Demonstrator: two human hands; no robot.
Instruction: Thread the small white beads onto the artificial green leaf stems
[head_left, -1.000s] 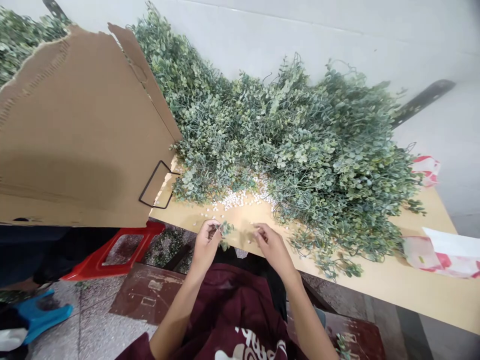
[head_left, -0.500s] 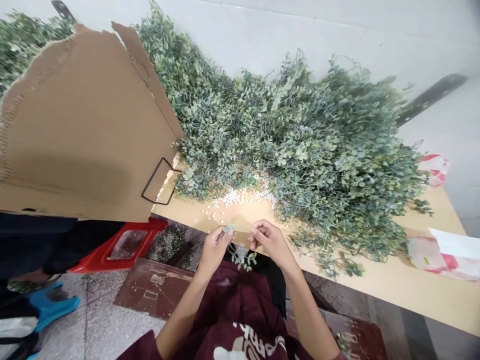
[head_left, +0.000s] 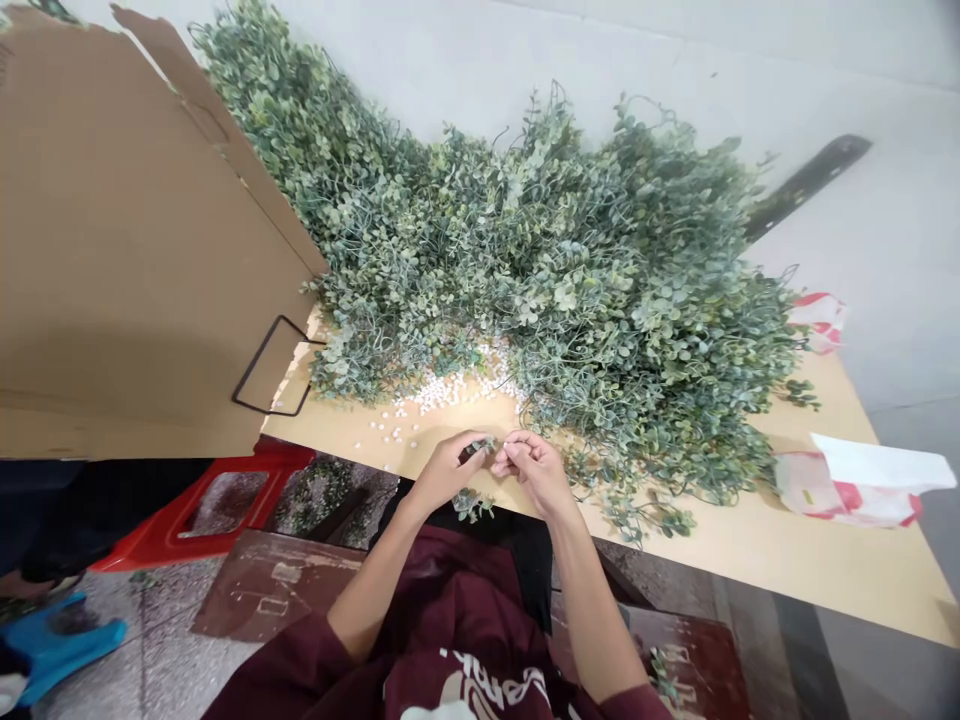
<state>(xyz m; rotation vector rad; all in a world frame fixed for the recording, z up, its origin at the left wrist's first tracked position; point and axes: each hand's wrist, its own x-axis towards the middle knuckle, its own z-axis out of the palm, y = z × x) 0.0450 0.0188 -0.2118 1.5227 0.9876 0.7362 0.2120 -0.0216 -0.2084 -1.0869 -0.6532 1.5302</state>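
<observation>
My left hand (head_left: pixel 450 470) pinches a sprig of artificial green leaves (head_left: pixel 475 505), which hangs below the fingers over the table's front edge, with a few leaves showing at the fingertips. Close beside it, my right hand (head_left: pixel 534 468) is closed in a pinch at the sprig's upper end. Whatever lies between those fingertips is too small to make out. Beyond both hands, small white beads (head_left: pixel 442 390) are scattered on the pale wooden table (head_left: pixel 352 412). A large heap of the same leafy sprigs (head_left: pixel 600 270) rises behind the beads.
A big cardboard sheet (head_left: pixel 150 240) stands at the left, with a black wire frame (head_left: pixel 259 365) at its corner. Red-and-white plastic wrapping (head_left: pixel 847 490) lies at the right. A red stool (head_left: pixel 172 520) and a blue stool (head_left: pixel 64 650) stand on the floor, near a person's dark clothing.
My two hands have come closer together, and the right fingertips now meet at the sprig held by the left. The whole view has shifted, so the heap and cardboard appear farther left.
</observation>
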